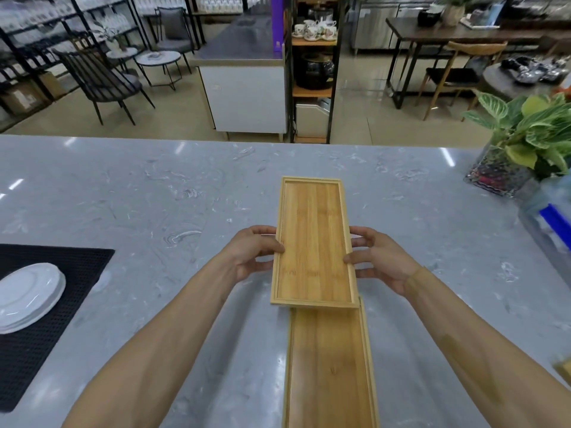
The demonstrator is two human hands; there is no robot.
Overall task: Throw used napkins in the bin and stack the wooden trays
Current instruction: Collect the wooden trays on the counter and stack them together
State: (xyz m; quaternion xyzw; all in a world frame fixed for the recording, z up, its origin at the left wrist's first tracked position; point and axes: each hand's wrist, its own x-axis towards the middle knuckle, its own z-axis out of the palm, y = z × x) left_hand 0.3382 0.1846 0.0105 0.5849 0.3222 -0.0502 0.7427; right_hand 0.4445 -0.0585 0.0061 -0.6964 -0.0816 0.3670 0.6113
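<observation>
A lower wooden tray lies on the grey surface as the left hand and right hand clamp a second tray above it; stacking looks unfinished, no napkins visible

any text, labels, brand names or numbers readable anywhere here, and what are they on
None can be read.
Held wooden tray: faint marks on the wood, too blurred to read.
Lower wooden tray: no print visible.
Purple box on the far counter: a small pale mark near its base, too small to read.
Cardboard boxes under the left shelving: labels too blurred to read.
</observation>
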